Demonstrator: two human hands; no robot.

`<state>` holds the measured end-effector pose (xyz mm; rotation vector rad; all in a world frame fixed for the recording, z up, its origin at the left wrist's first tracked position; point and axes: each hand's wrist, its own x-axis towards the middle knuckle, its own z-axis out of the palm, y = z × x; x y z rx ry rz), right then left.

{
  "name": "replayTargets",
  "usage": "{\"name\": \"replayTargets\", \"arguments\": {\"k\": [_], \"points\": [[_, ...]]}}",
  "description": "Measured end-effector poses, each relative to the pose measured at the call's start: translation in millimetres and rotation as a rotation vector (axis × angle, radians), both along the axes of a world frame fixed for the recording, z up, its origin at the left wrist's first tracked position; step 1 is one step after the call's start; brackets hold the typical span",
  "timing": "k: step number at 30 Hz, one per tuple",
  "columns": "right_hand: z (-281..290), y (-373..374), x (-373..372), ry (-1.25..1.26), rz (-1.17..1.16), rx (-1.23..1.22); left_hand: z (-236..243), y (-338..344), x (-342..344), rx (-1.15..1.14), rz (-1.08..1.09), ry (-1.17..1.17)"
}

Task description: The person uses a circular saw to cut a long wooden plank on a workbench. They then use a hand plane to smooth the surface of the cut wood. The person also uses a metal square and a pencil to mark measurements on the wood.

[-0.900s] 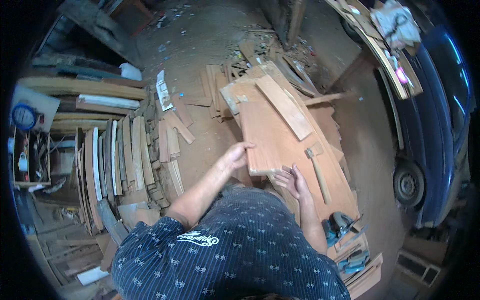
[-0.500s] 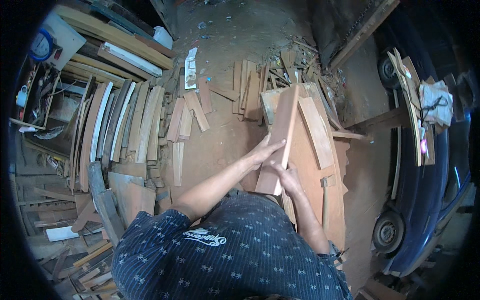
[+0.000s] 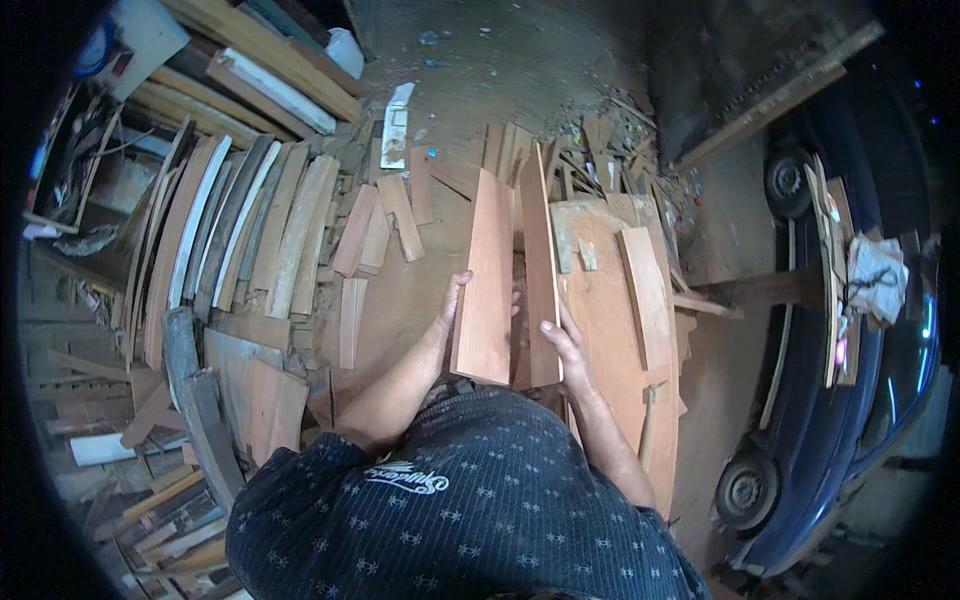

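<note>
Two brown boards, one per hand, at dial centre (clock read off the middle of the view), long ends running toward 12. Left hand (image 3: 453,308) grasping left board (image 3: 484,285), broad face up, fingertips showing past its inner edge. Right hand (image 3: 570,348) grasping right board (image 3: 541,275), tipped up steeply on edge; thumb at its lower part, other fingers mostly hidden. Boards stand apart, narrow gap between, near ends just above the dark patterned shirt (image 3: 470,490) at 6.

Workbench (image 3: 605,335) toward 3, carrying a loose plank (image 3: 646,300) at 3, a small wood scrap (image 3: 587,256) at 2, and a hammer (image 3: 648,425) at 4, handle partly behind the right forearm. Row of planks (image 3: 265,235) between 9 and 10, offcuts (image 3: 375,235) on floor at 10. Blue car (image 3: 835,400) far out between 3 and 4, wheels visible.
</note>
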<state>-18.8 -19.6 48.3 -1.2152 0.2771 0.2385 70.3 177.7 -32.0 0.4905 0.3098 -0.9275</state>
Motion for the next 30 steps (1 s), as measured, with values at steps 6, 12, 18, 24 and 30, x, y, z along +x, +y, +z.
{"name": "replayTargets", "arguments": {"k": [6, 12, 18, 24, 30], "points": [[-9, 59, 159, -0.149, 0.172, -0.459, -38, 64, -10, 0.275, 0.115, 0.069], [-77, 74, 155, 0.072, 0.291, -0.706, -67, 85, -30, 0.024, 0.317, 0.083], [-77, 79, 75, 0.431, 0.502, -0.31, -80, 73, -5, 0.189, 0.273, 0.013], [-68, 31, 48, 0.021, 0.135, -0.618, -44, 46, 70, 0.334, 0.236, -0.093], [-32, -12, -7, -0.08, 0.001, -0.841, -13, -6, 134, 0.425, 0.318, -0.351]]}}
